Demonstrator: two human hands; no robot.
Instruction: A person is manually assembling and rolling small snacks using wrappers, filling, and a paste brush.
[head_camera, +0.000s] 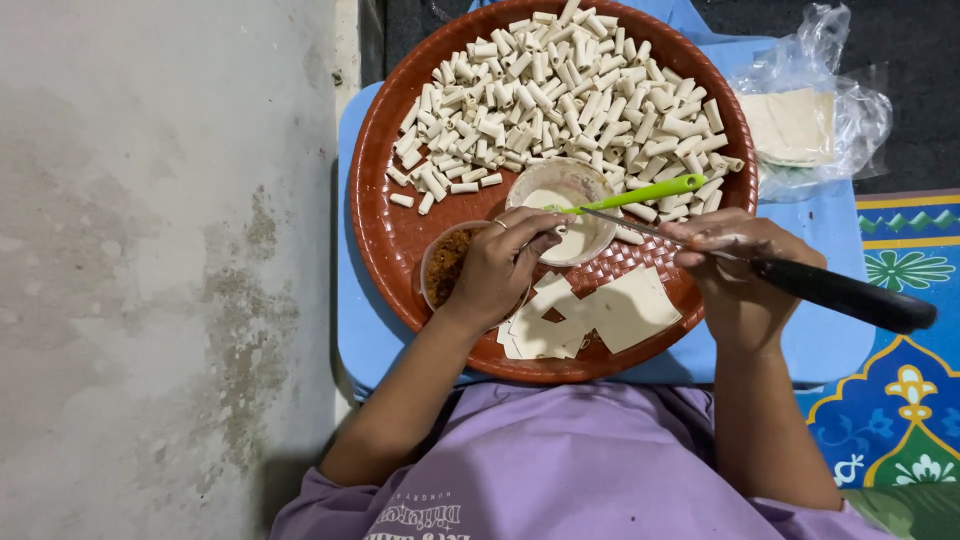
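Red-brown tray: round, woven-look, under both hands, resting on a blue board.
Left hand: curled, fingertips pinched at the rim of the paste bowl; whether it holds a small wrapper piece I cannot tell. A ring shows on one finger.
Right hand: closed around a knife by its black handle, the thin blade reaching left toward the left fingertips.
Green tool: lies across the paste bowl, just beyond the right hand.
Filling cup: orange-brown crumbs, partly under the left hand.
Wrappers: pale cut squares, flat on the tray between and just below the hands.
Handling: the wrappers look thin, light and limp, likely easy to tear and tacky once pasted; best lifted by an edge or corner with fingertips.
Rolls: many small pale tubes heaped on the far half of the tray.
Bag: clear plastic with more sheets, beyond the right hand.
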